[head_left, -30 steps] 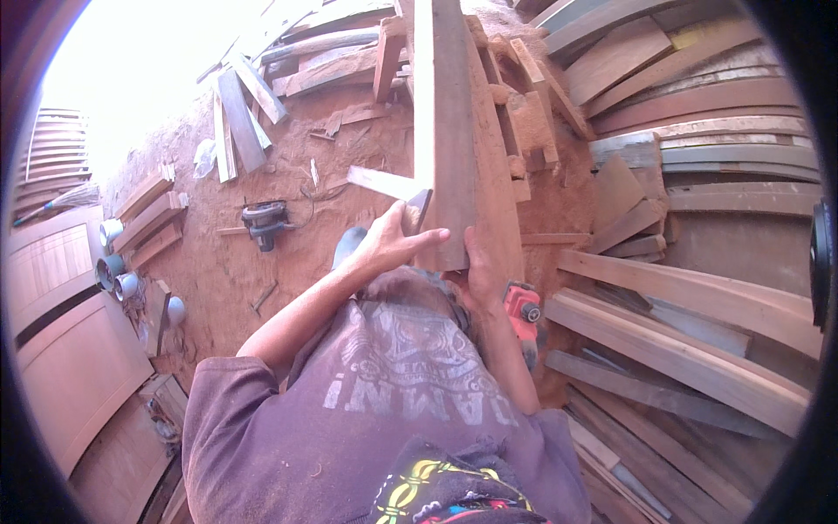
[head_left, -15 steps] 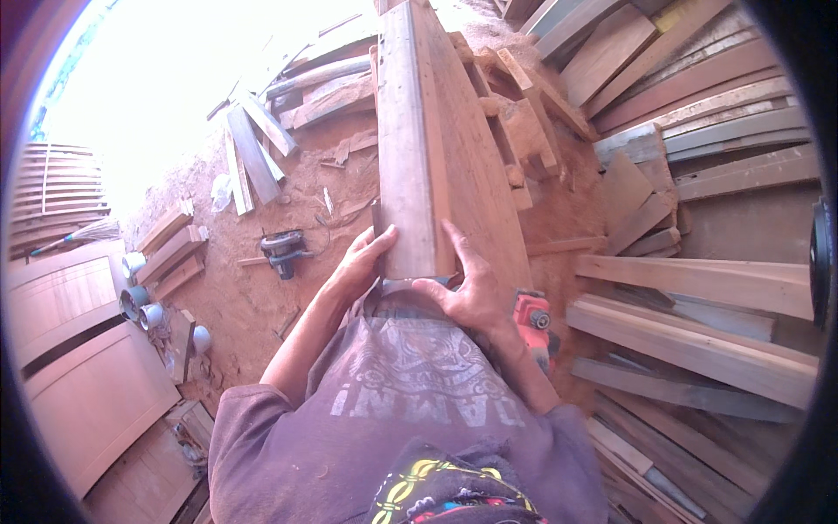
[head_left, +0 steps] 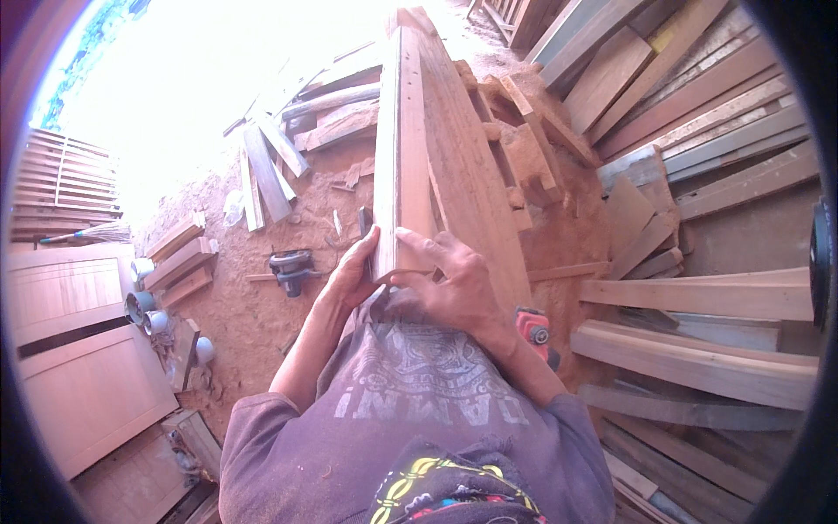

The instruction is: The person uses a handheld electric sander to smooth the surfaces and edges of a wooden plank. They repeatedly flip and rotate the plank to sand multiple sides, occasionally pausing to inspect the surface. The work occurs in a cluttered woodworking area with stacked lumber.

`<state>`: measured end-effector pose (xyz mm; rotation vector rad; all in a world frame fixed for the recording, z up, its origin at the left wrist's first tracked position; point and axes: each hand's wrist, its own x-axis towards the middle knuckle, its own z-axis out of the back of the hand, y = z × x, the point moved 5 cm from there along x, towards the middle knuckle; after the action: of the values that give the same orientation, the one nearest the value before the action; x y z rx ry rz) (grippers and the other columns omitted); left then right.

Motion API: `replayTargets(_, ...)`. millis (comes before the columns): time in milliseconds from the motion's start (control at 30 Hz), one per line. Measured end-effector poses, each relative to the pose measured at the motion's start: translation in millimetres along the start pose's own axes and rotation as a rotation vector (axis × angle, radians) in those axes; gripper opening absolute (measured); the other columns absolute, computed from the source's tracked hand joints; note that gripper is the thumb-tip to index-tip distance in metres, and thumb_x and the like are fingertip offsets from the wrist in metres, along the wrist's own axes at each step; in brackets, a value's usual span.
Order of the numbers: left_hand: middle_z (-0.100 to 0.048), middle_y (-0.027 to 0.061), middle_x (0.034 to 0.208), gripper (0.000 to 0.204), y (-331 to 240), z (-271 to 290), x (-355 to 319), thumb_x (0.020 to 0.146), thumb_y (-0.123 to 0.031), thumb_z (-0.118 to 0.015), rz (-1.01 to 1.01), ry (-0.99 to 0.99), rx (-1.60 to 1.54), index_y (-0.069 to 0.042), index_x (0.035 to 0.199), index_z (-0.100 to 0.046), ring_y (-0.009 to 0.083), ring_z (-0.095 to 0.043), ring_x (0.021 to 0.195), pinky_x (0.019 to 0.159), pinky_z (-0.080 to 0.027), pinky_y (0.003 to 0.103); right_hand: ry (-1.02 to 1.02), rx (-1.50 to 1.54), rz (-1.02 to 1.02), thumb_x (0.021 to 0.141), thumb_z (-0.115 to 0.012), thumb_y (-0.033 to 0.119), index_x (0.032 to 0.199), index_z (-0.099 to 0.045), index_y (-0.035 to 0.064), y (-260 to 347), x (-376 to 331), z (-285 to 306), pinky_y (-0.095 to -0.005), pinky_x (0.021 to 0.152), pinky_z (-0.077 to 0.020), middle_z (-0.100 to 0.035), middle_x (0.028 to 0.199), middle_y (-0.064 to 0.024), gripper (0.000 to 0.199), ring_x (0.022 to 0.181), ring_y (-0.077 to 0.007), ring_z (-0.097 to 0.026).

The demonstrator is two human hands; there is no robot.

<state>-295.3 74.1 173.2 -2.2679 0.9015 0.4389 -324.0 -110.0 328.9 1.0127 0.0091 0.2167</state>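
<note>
Left hand [head_left: 352,269]: fingers closed on a dark bar [head_left: 365,220]. Right hand [head_left: 447,286]: fingers half-spread, touching the wooden beam [head_left: 411,166] at their left.

beam [head_left: 413,175]: pale tan | shirt [head_left: 419,406]: dusty purple, whitish print | power tool [head_left: 531,328]: red, black | ground [head_left: 257,325]: orange-brown

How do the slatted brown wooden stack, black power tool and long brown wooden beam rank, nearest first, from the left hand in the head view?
1. Long brown wooden beam, immediately right.
2. Black power tool, on the ground, left.
3. Slatted brown wooden stack, far left.
</note>
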Motion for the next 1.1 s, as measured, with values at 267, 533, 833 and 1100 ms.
replayTargets(267,-0.071,0.0057,0.11,0.05,-46.4,-72.0,-16.5,0.105,-0.042,-0.071,-0.195,-0.066,0.344,0.0,0.132,-0.063,0.0139,-0.068,0.099,0.088,-0.055,0.031,-0.162,0.461,-0.13,0.096,-0.081,0.011,0.161,-0.042,0.0007,-50.0,-12.3,18.2,-0.0311,0.077,-0.0613,-0.071,0.126,-0.0172,0.077,0.098,-0.0179,-0.072)
replayTargets(533,-0.073,0.0118,0.095,0.073,-49.1,-119.3,-9.6,0.084,-0.047,-0.091,-0.271,-0.233,1.146,0.008,0.123,-0.063,0.0162,-0.073,0.082,0.065,-0.06,0.031,-0.103,1.04,-0.456,0.11,-0.055,0.053,0.162,-0.034,0.0064,-88.6,-51.0,16.2,-0.0339,0.081,-0.0606,-0.056,0.148,-0.0134,0.073,0.113,-0.0198,-0.069)
replayTargets(833,-0.074,0.0235,0.097,0.06,28.7,-104.5,20.7,0.084,-0.036,-0.088,-0.3,0.064,1.43,0.003,0.122,-0.063,0.0347,-0.075,0.09,0.083,-0.057,0.046,0.122,0.363,-0.651,0.1,-0.063,0.069,0.146,-0.056,-0.0001,-134.5,-76.7,4.9,-0.0411,0.107,-0.0502,-0.067,0.137,-0.0167,0.083,0.132,-0.0312,-0.063)
replayTargets(1100,-0.072,0.0117,0.104,0.049,30.9,-82.4,21.8,0.084,-0.023,-0.087,-0.129,0.128,1.28,-0.002,0.123,-0.064,0.0211,-0.07,0.094,0.085,-0.056,0.038,0.008,0.004,-0.674,0.092,-0.077,0.061,0.147,-0.052,-0.0049,-140.0,-83.3,-4.7,-0.0458,0.108,-0.0504,-0.069,0.133,-0.0278,0.089,0.127,-0.0385,-0.067)
